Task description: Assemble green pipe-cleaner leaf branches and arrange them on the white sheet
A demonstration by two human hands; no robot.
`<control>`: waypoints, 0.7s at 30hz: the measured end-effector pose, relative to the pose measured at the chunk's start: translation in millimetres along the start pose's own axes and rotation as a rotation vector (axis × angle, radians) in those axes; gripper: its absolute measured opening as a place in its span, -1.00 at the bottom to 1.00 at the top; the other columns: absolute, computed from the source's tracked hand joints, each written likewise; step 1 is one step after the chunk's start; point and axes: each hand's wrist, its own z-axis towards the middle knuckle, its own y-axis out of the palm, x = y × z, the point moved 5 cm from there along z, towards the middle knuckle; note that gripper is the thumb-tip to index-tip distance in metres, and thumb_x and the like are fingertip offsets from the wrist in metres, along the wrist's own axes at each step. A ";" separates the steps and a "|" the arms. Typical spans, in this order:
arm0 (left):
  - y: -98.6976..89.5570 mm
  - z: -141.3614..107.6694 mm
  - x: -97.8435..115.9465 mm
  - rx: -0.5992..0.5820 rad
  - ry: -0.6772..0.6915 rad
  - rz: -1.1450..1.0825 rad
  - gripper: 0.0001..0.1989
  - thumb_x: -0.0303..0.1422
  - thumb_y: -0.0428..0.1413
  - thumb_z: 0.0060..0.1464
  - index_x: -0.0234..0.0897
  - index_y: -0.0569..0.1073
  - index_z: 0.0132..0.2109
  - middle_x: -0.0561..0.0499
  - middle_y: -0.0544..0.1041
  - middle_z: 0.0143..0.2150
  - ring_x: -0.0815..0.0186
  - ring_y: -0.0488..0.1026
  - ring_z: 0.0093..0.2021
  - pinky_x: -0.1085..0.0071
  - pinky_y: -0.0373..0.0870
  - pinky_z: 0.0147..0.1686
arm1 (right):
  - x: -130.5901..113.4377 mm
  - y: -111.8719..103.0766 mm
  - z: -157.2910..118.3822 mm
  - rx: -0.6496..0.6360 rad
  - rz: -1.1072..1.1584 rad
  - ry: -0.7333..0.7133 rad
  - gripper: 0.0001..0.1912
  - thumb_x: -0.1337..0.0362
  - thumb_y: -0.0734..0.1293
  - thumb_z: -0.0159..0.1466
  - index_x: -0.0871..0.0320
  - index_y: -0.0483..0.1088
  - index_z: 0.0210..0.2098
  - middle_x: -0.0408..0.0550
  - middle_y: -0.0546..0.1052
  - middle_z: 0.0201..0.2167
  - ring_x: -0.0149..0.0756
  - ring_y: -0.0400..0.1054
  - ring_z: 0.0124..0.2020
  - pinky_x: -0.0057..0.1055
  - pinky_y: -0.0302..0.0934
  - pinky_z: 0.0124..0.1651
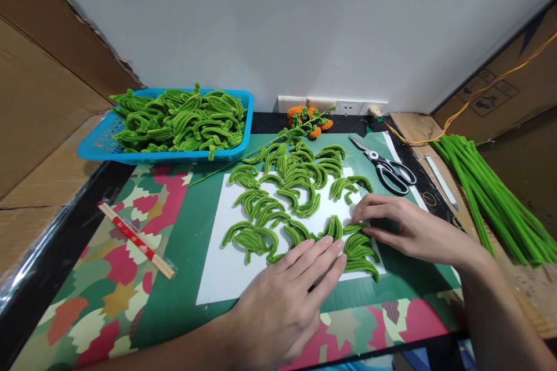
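Note:
Curved leaves bent from green pipe cleaners [300, 174] lie in clusters on a white sheet of paper [217, 287]. My left hand [296, 295] rests at the sheet's near edge, its fingers stretched out over some leaves and the fingertips close to a right-hand cluster [359, 252]. At the sheet's right side, my right hand [404, 226] pinches lightly at one green pipe-cleaner leaf [354, 228] at the top of that cluster. Part of this leaf is hidden by the thumb and fingers.
A blue basket [243, 151] heaped with similar leaves stands back left. Orange pipe-cleaner flowers [304, 119] on a green stem lie behind the sheet. Scissors [387, 168] lie right, beyond them a white pen-like tool [441, 181] and long green pipe cleaners [496, 203]. Wrapped chopsticks [137, 239] lie left.

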 end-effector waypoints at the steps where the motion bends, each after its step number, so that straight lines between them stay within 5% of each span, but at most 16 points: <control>1: -0.9 -0.1 0.6 -0.001 0.025 -0.003 -0.33 -0.33 0.08 0.37 -0.50 0.22 0.52 -0.26 0.19 0.59 0.00 0.08 0.59 0.11 0.02 0.55 | 0.8 0.1 -1.6 0.001 0.014 0.006 -0.70 0.24 0.27 0.56 -0.05 0.57 0.18 -0.01 0.58 0.09 -0.17 0.52 0.08 -0.23 0.42 0.17; 6: -5.0 -1.2 5.4 0.004 0.164 -0.028 -0.42 -0.25 0.08 0.41 -0.43 0.35 0.45 -0.21 0.29 0.55 0.00 0.16 0.55 0.13 0.10 0.51 | 0.5 3.7 -12.3 0.014 0.053 0.040 -0.65 0.04 0.30 0.56 -0.08 0.51 0.25 0.01 0.54 0.20 -0.10 0.48 0.22 -0.11 0.36 0.32; 10: -5.3 0.4 5.5 -0.008 0.147 -0.035 -0.44 -0.26 0.06 0.43 -0.47 0.37 0.43 -0.23 0.41 0.45 0.00 0.26 0.47 0.13 0.12 0.49 | -4.2 14.3 -24.1 0.065 -0.043 0.076 -0.30 -0.12 0.48 0.39 -0.15 0.30 0.43 0.08 0.37 0.40 0.07 0.37 0.36 0.02 0.34 0.38; 21: -6.6 3.0 4.7 -0.014 0.228 0.008 -0.44 -0.24 0.02 0.48 -0.49 0.35 0.46 -0.15 0.44 0.45 0.04 0.31 0.43 0.14 0.13 0.41 | 0.8 32.8 -53.8 0.177 -0.035 0.122 -0.18 -0.10 0.51 0.35 -0.25 0.17 0.50 0.02 0.29 0.47 0.06 0.30 0.44 0.00 0.33 0.43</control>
